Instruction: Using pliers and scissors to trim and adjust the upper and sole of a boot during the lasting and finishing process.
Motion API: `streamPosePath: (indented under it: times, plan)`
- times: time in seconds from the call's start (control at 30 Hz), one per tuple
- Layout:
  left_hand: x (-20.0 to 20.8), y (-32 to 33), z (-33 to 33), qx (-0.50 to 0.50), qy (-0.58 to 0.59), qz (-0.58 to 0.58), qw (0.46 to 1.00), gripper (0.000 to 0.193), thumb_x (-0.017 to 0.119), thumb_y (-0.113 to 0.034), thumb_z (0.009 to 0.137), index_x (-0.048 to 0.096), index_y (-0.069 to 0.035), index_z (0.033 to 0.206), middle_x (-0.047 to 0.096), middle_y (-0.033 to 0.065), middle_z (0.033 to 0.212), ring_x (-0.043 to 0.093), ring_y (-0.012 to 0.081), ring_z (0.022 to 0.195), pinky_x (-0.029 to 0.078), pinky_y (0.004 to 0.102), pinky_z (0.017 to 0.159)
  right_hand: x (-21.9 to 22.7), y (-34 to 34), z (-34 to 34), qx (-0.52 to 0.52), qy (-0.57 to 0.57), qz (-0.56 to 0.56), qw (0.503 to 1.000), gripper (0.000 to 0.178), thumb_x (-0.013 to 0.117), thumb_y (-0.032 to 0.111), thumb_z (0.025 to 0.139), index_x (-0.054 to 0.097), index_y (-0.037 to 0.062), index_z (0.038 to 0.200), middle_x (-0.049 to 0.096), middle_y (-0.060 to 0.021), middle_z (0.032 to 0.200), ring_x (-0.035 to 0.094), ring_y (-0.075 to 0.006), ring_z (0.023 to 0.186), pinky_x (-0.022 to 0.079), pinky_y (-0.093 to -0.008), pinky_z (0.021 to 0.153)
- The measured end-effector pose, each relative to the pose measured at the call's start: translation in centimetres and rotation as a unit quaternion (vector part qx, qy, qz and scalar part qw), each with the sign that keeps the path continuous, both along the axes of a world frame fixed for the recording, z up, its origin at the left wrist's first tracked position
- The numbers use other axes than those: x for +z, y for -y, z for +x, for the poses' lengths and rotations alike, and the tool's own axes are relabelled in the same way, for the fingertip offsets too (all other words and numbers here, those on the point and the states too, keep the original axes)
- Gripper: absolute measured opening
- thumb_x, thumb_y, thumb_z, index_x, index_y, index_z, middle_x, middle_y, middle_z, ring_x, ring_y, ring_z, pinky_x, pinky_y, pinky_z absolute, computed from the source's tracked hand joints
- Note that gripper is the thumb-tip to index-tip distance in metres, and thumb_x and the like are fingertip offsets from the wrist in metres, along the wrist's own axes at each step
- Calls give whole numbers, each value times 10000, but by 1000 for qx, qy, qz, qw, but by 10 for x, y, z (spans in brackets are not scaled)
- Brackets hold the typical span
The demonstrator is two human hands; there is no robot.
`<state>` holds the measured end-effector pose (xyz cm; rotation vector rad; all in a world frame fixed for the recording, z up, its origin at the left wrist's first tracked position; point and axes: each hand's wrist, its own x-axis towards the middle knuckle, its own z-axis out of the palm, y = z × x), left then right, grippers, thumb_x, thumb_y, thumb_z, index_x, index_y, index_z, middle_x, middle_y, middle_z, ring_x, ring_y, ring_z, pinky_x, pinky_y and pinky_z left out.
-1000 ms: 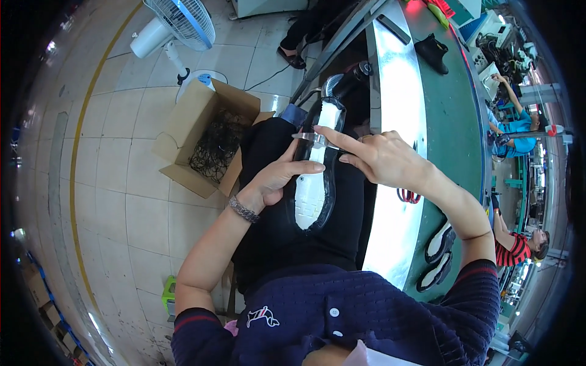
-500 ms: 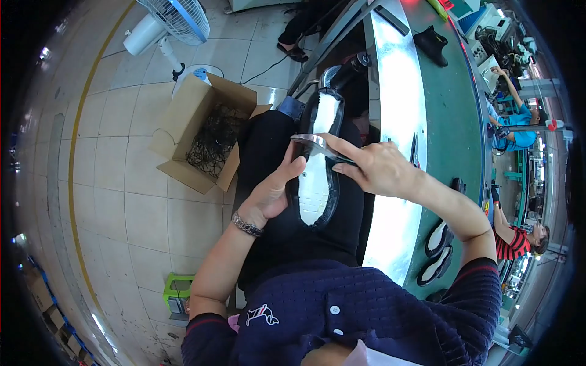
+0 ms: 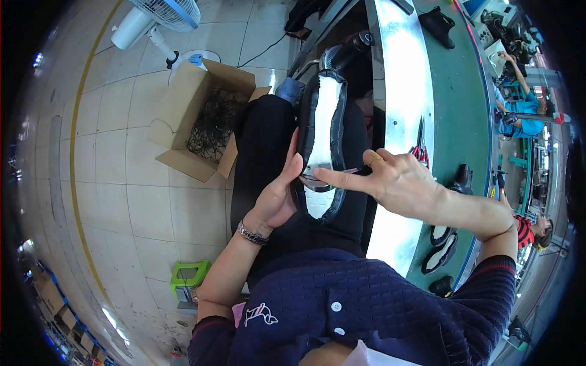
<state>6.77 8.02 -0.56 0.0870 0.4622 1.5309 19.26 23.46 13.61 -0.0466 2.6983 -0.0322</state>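
A black shoe upper on a last lies sole-up across my lap, its white insole [image 3: 325, 125] ringed by the folded black edge. My left hand [image 3: 278, 198] grips the shoe along its left side, thumb resting on the edge and the other fingers mostly hidden. My right hand [image 3: 400, 183] is closed around a silver metal tool [image 3: 316, 183] with a curved end and a thin dark handle. The index finger stretches over that curved end, which lies across the white insole toward its near end. The tool's exact kind is unclear.
An open cardboard box [image 3: 174, 119] holding dark stringy scraps [image 3: 215, 125] stands left, near a fan [image 3: 165, 15]. Right are a metal bench edge [image 3: 406, 85], red-handled scissors [image 3: 421, 149] and a green belt [image 3: 455, 116] carrying a boot [image 3: 437, 25] and shoes [image 3: 439, 253]. Co-workers sit beyond.
My right hand and the tool have come nearer to me along the insole, from its middle toward the near end. My left hand still grips the shoe's side.
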Motion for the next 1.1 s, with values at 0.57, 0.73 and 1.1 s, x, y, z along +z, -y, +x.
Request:
streamPosePath:
  times: [0.57, 0.73, 1.1]
  plan:
    - [-8, -2, 13, 107, -214, -22, 971, 690, 499, -277, 1011, 90, -120, 1544, 341, 104, 1467, 376, 157, 1311, 312, 300, 1086, 31, -19, -26, -67, -133, -158, 976, 624, 602, 208, 921, 332, 335, 1470, 631, -100, 683, 618, -241, 519, 491, -346, 469]
    - [-15, -1, 9, 91, -217, -9, 972, 721, 525, -212, 1000, 64, -120, 1547, 346, 87, 1456, 425, 139, 1247, 339, 283, 1060, -11, -25, -35, -87, -29, -72, 993, 604, 588, 221, 938, 328, 238, 1483, 480, -78, 486, 527, -242, 400, 439, -371, 439]
    - [2, 4, -7, 7, -211, -9, 977, 904, 585, -146, 959, -104, -239, 1537, 223, 118, 1520, 351, 176, 1330, 316, 343, 1097, 7, -5, -25, 46, -43, 30, 998, 657, 554, 228, 964, 215, 278, 1525, 509, -43, 509, 470, -167, 359, 360, -317, 353]
